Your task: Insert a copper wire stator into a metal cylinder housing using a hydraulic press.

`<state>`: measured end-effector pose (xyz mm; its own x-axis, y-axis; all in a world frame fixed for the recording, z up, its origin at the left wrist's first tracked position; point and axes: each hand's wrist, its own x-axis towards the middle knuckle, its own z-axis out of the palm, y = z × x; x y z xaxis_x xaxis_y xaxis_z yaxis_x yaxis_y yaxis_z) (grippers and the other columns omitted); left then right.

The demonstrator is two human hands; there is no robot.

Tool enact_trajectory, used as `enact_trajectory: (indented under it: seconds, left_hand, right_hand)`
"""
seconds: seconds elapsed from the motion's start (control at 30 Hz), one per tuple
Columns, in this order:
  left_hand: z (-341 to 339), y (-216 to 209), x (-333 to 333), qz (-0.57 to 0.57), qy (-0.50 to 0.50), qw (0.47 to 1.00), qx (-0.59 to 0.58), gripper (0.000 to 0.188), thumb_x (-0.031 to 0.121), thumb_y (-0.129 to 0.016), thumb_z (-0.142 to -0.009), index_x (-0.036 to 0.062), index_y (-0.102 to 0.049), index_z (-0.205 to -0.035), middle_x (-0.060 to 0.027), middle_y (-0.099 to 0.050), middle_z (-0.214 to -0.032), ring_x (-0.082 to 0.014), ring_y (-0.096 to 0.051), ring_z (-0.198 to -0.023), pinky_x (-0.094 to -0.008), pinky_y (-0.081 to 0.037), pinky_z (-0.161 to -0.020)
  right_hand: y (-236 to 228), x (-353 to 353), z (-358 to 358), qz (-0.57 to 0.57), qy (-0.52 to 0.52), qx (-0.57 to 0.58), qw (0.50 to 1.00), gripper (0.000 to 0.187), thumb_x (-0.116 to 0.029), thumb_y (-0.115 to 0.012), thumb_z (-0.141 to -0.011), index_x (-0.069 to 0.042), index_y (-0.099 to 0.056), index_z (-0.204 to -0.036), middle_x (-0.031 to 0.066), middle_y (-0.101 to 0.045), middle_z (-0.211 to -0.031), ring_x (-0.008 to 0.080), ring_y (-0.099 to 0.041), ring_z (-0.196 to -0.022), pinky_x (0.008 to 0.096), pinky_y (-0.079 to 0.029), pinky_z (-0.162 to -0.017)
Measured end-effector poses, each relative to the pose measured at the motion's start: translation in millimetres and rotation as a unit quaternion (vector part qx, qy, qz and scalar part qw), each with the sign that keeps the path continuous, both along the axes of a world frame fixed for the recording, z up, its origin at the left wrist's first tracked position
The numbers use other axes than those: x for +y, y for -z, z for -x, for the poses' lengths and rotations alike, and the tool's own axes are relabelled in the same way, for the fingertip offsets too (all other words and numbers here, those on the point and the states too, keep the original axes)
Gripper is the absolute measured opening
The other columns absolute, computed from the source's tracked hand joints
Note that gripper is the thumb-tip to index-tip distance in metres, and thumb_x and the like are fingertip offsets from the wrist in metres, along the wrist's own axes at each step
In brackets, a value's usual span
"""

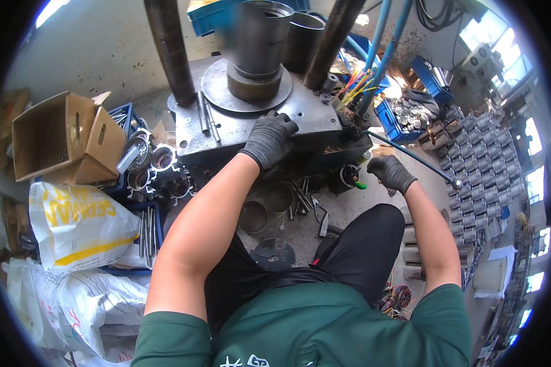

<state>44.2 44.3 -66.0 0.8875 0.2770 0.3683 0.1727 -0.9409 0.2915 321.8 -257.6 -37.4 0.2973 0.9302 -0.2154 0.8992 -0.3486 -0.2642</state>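
Observation:
My left hand (pixel 269 138), in a dark grey glove, rests with fingers curled on the front edge of a grey steel press table (pixel 312 113). On that table stands a round steel cylinder (pixel 256 43) on a circular base plate. My right hand (pixel 390 174), also gloved, hangs at the press's right side, near a small control with a green part (pixel 352 178) and below a long thin lever (pixel 410 156). Whether it grips anything is unclear. Two dark upright columns (pixel 168 49) flank the cylinder.
An open cardboard box (pixel 64 137) and white sacks (pixel 79 226) lie at the left. Round metal housings (pixel 147 162) sit in crates beside the press. Rows of grey metal parts (pixel 477 159) cover the floor at the right. Blue bins (pixel 404 116) hold more parts. Loose rods lie below the press.

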Motion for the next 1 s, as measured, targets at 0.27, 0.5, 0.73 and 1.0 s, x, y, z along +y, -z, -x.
enact_trajectory:
  seconds: [0.27, 0.5, 0.73, 1.0]
  left_hand:
    - [-11.2, 38.1, -10.8, -0.033, -0.006, 0.986, -0.164, 0.013, 0.008, -0.072, -0.084, 0.0046, -0.072, -0.097, -0.0177, -0.07, -0.112, -0.0398, -0.065, -0.107, -0.0492, -0.053, -0.093]
    - [-12.5, 47.4, -5.1, -0.074, -0.009, 0.988, -0.136, 0.009, 0.01, -0.068, -0.092, 0.006, -0.07, -0.099, -0.0172, -0.069, -0.111, -0.0398, -0.064, -0.105, -0.0493, -0.052, -0.091]
    - [-20.3, 48.3, -21.8, -0.095, 0.05, 0.982, -0.154, 0.01, 0.007, -0.063, -0.096, 0.0049, -0.061, -0.106, -0.0195, -0.064, -0.112, -0.0428, -0.061, -0.105, -0.0518, -0.05, -0.092]
    - [7.1, 83.8, -39.3, -0.022, 0.089, 0.971, 0.22, 0.012, 0.014, -0.064, -0.096, 0.0054, -0.066, -0.104, -0.0229, -0.065, -0.114, -0.0457, -0.062, -0.109, -0.0562, -0.052, -0.09]
  right_hand:
    - [137.3, -239.6, -9.3, -0.024, 0.315, 0.185, 0.931, 0.04, -0.006, -0.064, -0.089, 0.002, -0.072, -0.128, 0.0206, -0.076, -0.123, 0.0291, -0.074, -0.114, 0.0397, -0.056, -0.104]
    - [226.7, -395.8, 69.5, -0.035, 0.553, 0.069, 0.829, 0.033, -0.001, -0.072, -0.085, -0.003, -0.076, -0.118, 0.021, -0.076, -0.108, 0.0297, -0.075, -0.096, 0.0384, -0.059, -0.092]
    - [267.7, -467.6, 108.9, -0.115, 0.677, 0.038, 0.726, 0.025, -0.008, -0.069, -0.085, -0.005, -0.076, -0.109, 0.0226, -0.076, -0.097, 0.0332, -0.075, -0.088, 0.0423, -0.058, -0.084]
    - [293.7, -417.7, 134.5, 0.035, 0.507, 0.063, 0.859, 0.032, -0.016, -0.072, -0.085, -0.009, -0.075, -0.116, 0.0236, -0.075, -0.107, 0.0407, -0.073, -0.104, 0.0485, -0.057, -0.093]
